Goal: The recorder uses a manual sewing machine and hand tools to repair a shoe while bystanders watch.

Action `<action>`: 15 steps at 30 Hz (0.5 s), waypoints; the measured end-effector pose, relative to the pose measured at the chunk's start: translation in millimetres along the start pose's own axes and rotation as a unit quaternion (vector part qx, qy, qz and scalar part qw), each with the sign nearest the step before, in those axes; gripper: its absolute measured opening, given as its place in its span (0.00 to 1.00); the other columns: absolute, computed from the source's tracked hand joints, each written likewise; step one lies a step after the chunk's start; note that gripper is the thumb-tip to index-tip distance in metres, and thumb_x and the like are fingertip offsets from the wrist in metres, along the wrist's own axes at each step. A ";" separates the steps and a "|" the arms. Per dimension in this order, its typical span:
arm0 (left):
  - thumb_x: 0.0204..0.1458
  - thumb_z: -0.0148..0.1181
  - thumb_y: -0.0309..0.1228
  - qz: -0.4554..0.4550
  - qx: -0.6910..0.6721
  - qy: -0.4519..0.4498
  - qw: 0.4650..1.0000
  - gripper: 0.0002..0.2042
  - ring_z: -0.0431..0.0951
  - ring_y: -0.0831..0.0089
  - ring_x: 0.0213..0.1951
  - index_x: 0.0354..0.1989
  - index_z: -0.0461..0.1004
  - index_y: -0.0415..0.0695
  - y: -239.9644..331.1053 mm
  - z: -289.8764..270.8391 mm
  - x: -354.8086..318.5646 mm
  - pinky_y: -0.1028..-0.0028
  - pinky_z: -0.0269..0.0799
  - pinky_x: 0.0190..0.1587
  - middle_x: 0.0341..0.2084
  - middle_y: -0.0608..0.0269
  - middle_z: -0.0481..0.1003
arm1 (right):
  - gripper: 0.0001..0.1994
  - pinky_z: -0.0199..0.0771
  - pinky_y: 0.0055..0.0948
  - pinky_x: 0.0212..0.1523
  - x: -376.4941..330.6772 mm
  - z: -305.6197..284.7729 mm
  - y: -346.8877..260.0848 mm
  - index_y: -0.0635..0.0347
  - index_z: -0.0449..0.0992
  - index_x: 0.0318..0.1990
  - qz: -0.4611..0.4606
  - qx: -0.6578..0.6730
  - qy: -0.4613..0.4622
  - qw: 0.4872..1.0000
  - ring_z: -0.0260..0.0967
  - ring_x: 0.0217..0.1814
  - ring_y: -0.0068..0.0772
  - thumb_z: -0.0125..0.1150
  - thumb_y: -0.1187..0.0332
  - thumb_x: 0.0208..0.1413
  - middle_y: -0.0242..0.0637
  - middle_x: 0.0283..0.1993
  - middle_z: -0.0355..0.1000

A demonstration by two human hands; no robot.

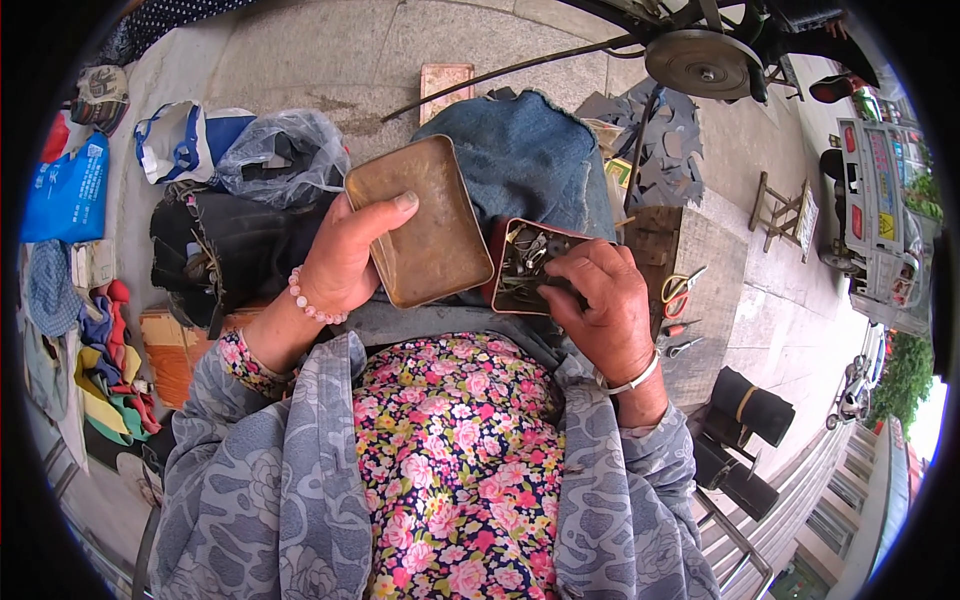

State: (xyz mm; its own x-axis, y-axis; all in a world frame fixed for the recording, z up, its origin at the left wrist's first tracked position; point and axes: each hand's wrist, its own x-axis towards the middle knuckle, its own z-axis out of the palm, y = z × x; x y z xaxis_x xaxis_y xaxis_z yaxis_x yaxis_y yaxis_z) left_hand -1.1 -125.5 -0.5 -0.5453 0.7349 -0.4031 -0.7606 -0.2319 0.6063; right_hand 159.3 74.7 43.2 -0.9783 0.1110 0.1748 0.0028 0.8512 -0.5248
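My left hand [345,250] holds a shallow, worn metal tin lid [430,225], thumb across its inner face and fingers behind it. Right beside the lid, a small red-edged tin box [503,240] rests over my lap. Small metal pieces [530,250] fill it, too jumbled to name one by one. The fingers of my right hand [600,290] reach into the box, bent together in a pinch. Whatever they grip is hidden by the hand. Blue denim cloth [520,150] lies behind the box.
At the right, orange-handled scissors [681,292] and smaller tools lie on a wooden board [705,270]. A machine wheel [703,70] stands at the far right. Plastic bags [280,155] sit at left, near colourful cloth scraps [110,370]. A small wooden stool [785,215] stands farther right.
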 end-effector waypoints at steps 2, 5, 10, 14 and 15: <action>0.49 0.55 0.27 0.001 0.003 -0.004 1.000 0.17 0.75 0.73 0.42 0.49 0.66 0.38 -1.0 -0.9 -0.5 0.70 0.71 0.46 0.40 0.62 0.74 | 0.14 0.65 0.34 0.36 -1.3 -0.2 0.1 0.58 0.73 0.30 0.006 0.003 -0.003 1.000 0.67 0.34 0.40 0.66 0.77 0.30 0.34 0.32 0.70; 0.49 0.55 0.27 0.003 0.002 0.000 1.000 0.17 0.75 0.74 0.41 0.48 0.67 0.38 -1.8 0.7 -1.3 0.71 0.71 0.45 0.39 0.62 0.74 | 0.14 0.65 0.33 0.36 -2.7 -0.9 -0.5 0.58 0.73 0.30 0.025 0.010 -0.007 1.000 0.68 0.34 0.40 0.66 0.77 0.30 0.34 0.32 0.70; 0.49 0.55 0.27 0.001 0.004 0.006 1.000 0.16 0.75 0.75 0.41 0.48 0.67 0.38 -1.5 -2.3 -1.6 0.71 0.71 0.44 0.39 0.63 0.74 | 0.14 0.65 0.34 0.36 -1.3 -1.2 -1.6 0.58 0.72 0.30 0.039 0.015 -0.018 0.999 0.68 0.34 0.40 0.67 0.77 0.30 0.34 0.31 0.70; 0.49 0.55 0.27 0.004 -0.002 0.000 1.000 0.16 0.75 0.74 0.40 0.47 0.68 0.38 0.8 -2.8 2.7 0.71 0.72 0.44 0.38 0.63 0.74 | 0.15 0.65 0.33 0.35 2.3 0.3 0.0 0.59 0.72 0.30 0.051 0.021 -0.016 0.998 0.68 0.35 0.40 0.67 0.77 0.30 0.35 0.31 0.70; 0.49 0.55 0.27 0.006 -0.003 0.002 1.000 0.16 0.76 0.74 0.40 0.47 0.68 0.38 0.7 -3.3 3.9 0.71 0.72 0.44 0.38 0.63 0.74 | 0.14 0.64 0.33 0.35 2.7 0.5 0.7 0.59 0.71 0.30 0.050 0.030 -0.011 0.998 0.67 0.35 0.41 0.67 0.78 0.30 0.35 0.31 0.70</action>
State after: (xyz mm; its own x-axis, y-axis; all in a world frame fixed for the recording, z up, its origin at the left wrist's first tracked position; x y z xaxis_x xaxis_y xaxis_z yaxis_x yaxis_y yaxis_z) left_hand -4.9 -124.9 -3.9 -0.5556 0.7294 -0.3991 -0.7565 -0.2443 0.6067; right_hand 156.6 75.3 42.9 -0.9779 0.1828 0.1010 0.0897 0.8044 -0.5873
